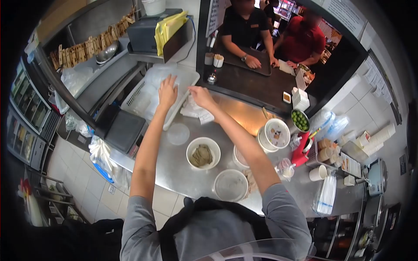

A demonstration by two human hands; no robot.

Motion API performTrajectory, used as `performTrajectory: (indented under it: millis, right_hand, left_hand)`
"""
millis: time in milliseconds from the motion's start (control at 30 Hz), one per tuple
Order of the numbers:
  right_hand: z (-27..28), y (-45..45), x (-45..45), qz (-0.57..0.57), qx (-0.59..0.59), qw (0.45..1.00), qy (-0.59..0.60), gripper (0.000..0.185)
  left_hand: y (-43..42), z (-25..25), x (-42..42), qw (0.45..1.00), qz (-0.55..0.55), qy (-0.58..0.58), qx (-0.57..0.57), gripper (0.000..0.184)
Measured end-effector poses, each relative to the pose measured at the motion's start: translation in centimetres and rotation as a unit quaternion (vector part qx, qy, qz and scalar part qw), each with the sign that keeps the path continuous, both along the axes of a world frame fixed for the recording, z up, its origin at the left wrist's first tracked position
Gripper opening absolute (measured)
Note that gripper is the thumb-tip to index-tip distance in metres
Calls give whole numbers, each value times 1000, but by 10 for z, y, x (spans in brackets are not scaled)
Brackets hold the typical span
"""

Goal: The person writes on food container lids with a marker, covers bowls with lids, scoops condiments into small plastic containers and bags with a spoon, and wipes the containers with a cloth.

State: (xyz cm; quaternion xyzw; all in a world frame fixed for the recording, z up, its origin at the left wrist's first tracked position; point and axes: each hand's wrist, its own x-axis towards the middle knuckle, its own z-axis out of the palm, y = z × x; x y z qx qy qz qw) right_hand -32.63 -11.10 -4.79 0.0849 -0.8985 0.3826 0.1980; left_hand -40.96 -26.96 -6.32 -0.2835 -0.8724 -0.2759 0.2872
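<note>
My left hand (167, 90) is over the white basket (191, 78) of clear plastic lids (159, 80), fingers apart and holding nothing I can see. Beside the basket's right edge, my right hand (201, 96) has its fingers drawn together, near a white plastic bag (190, 108); whatever they pinch is too small to tell. A white paper bowl (203, 153) with greyish noodle-like food stands on the steel counter (167, 167). Near it lie a round clear lid (178, 134) and a covered bowl (231, 185). Another bowl is partly hidden under my right forearm.
Stacked bowls (276, 133), a bowl of green limes (300, 120) and a red holder (300, 152) stand on the right. A dark container (125, 127) sits left. Beyond the pass-through window are two people, one with hands by a dark tray (261, 69).
</note>
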Motion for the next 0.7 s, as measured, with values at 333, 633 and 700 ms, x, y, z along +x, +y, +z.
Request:
performTrajectory:
  millis: [333,633,700]
  right_hand:
    - [-87,-14,-156,49,69,986,-146,16]
    - [-73,-19,-149,-10,-175,976,-132,13]
    - [-62,-27,-143,12,-140,977,-160,15]
  left_hand:
    - [-32,-48,-7,970,46,-160,-176,51]
    - [-39,-31,-10,969,-8,-193,-154,58]
    - [-40,-27,-8,967,11,-175,-187,58]
